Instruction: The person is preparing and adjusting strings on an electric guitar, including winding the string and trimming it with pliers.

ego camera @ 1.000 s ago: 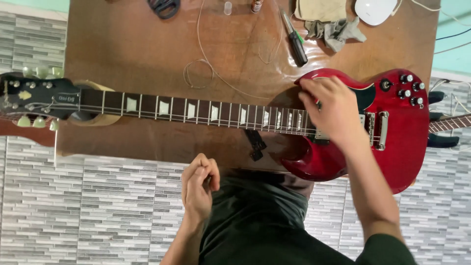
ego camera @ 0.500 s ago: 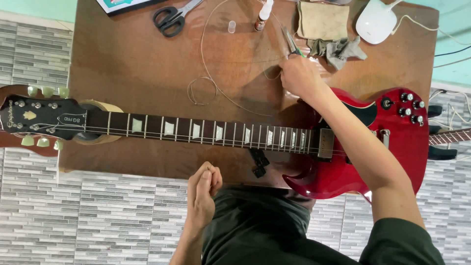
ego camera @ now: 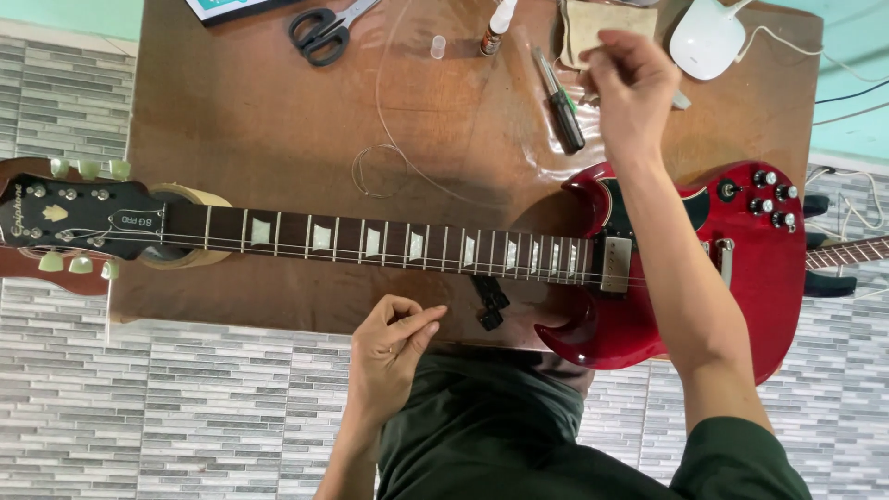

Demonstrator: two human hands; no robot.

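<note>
Pinched thumb to forefinger, the left hand [ego camera: 398, 343] is held with its grip closed at the worktop's [ego camera: 231, 111] near edge, just below the red guitar's [ego camera: 769, 268] neck. Whether a string is held cannot be told. The right hand [ego camera: 630, 88] is raised, fingers curled, contents unclear, beside a screwdriver [ego camera: 560, 102]. Scissors [ego camera: 324, 32] are laid at the far edge.
</note>
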